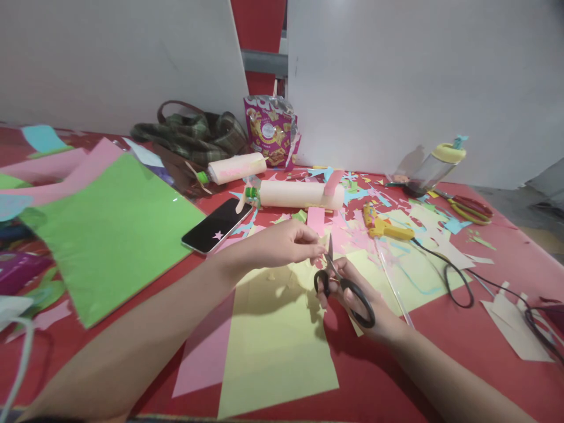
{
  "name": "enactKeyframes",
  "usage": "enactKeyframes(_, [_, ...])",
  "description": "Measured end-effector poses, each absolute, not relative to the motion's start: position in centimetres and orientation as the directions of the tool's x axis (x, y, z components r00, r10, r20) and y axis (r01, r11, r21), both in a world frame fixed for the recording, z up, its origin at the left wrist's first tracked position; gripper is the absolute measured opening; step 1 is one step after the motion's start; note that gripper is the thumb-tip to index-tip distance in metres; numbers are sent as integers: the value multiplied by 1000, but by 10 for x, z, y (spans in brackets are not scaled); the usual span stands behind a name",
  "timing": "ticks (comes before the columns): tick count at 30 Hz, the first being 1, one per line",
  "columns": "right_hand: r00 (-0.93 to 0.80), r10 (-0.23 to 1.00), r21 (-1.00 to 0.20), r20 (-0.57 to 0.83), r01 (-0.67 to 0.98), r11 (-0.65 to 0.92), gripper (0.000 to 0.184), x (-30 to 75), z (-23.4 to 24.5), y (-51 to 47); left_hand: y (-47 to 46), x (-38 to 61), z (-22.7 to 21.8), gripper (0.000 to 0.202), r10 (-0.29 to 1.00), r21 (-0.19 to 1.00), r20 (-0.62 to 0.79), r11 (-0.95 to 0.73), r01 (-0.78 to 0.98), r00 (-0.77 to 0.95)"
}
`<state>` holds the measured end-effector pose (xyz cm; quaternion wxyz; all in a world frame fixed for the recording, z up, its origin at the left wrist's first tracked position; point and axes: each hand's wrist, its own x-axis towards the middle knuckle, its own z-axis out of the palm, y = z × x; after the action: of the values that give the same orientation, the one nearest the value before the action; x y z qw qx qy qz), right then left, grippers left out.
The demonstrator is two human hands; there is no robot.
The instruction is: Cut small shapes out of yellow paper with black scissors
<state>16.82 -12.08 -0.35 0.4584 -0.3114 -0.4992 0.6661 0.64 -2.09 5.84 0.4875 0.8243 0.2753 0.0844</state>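
Observation:
Black-handled scissors (333, 264) are in my right hand (352, 294), with its fingers around the handle loops. The blades point up and away from me, and they look slightly apart. My left hand (293, 242) is closed in a pinch right at the blades; whatever is between its fingertips is too small to make out. Below both hands lies a pale yellow sheet of paper (273, 346), partly over a pink sheet (205, 346). Just beyond the left hand is a paper-wrapped bottle (291, 194) with a green cap, lying on its side.
Coloured scraps cover the red table (497, 247). A phone (211, 232) and a large green sheet (114, 235) lie left. On the right are a yellow glue gun (392, 230) with a cord, pliers (471, 211) and a clear bottle (434, 170). A snack bag (269, 132) stands behind.

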Motion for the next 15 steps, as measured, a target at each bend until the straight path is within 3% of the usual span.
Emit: enactKeyframes(15, [-418,909,-972,-12,-207,-108,26,171,-2,-120,-17,3,61,28,520,828,-198,-365,426,831])
